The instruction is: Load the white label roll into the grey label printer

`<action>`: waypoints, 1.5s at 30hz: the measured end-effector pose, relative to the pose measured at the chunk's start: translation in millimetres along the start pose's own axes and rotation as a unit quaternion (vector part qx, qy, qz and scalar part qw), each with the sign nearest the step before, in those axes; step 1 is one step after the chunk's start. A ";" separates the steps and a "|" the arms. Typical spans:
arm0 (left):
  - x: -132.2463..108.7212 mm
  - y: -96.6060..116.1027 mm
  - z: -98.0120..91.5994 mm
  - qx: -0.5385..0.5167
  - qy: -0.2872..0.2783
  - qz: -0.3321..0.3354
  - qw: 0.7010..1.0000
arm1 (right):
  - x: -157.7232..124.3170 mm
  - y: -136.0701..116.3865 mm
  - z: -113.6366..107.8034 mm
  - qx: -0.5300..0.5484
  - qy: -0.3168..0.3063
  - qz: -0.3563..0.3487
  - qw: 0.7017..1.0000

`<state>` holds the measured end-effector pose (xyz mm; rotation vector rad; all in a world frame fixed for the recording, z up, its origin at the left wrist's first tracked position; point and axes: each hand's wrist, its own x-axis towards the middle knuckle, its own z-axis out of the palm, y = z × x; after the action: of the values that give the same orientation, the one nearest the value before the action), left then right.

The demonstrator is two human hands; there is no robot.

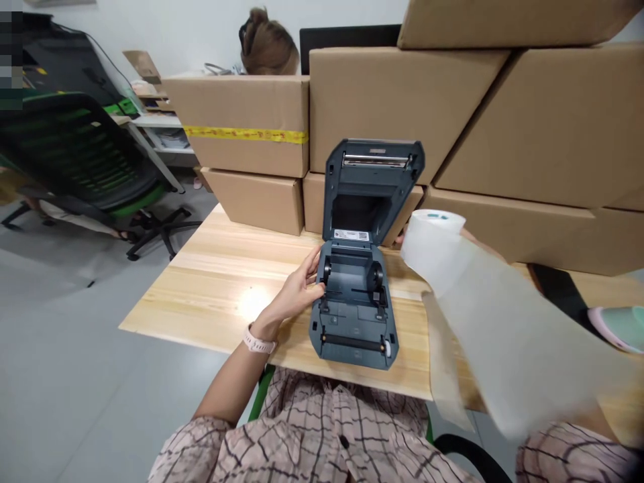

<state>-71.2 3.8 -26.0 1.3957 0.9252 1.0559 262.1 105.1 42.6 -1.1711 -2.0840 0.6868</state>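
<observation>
A dark grey label printer [352,302] stands on the wooden table with its lid [375,188] raised. Its inside shows two round roll holders and a black roller near the front. My left hand [296,288] grips the printer's left wall, thumb over the rim and fingers along the outside. Right of the printer, a white label roll [433,245] is held up by my right hand [400,238], which is mostly hidden behind it. A long, blurred strip of the paper [513,329] trails from the roll toward the lower right, and another length hangs past the table's front edge.
Stacked cardboard boxes [402,107] line the back of the table [196,288]. A dark flat object [558,288] and a pink-and-green cup-like item [618,329] lie at the right. A green-black office chair [85,154] stands left; another person's head [269,43] shows behind the boxes.
</observation>
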 end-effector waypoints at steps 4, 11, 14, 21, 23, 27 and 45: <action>0.0 -1.7 -1.4 0.014 0.000 0.008 1.000 | 14.0 -55.9 9.8 0.090 -0.201 -0.015 0.975; 0.2 -5.9 -5.8 0.049 -0.019 0.005 0.999 | 30.9 -120.9 47.6 -0.178 -0.335 -0.077 0.922; -0.5 -7.4 -6.6 0.036 -0.026 0.014 0.999 | 34.5 -122.0 57.5 -0.237 -0.333 -0.083 0.909; -1.0 -6.9 -5.4 0.033 -0.021 0.013 0.999 | 35.1 -99.9 85.5 -0.285 -0.356 -0.044 0.889; -1.2 -5.8 -4.9 0.032 -0.024 0.016 0.999 | 32.7 -96.1 91.1 -0.283 -0.365 -0.032 0.886; -1.5 -4.5 -4.1 0.035 -0.021 0.023 0.999 | 25.5 -91.8 91.2 -0.251 -0.367 -0.067 0.893; -18.2 12.5 12.5 0.254 0.059 0.079 0.962 | -121.5 -90.2 97.4 -0.205 -0.221 -0.213 0.929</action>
<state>-65.1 -18.3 -15.4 1.8681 1.2481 1.0735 189.2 -55.8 8.3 -0.7542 -2.8506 0.3283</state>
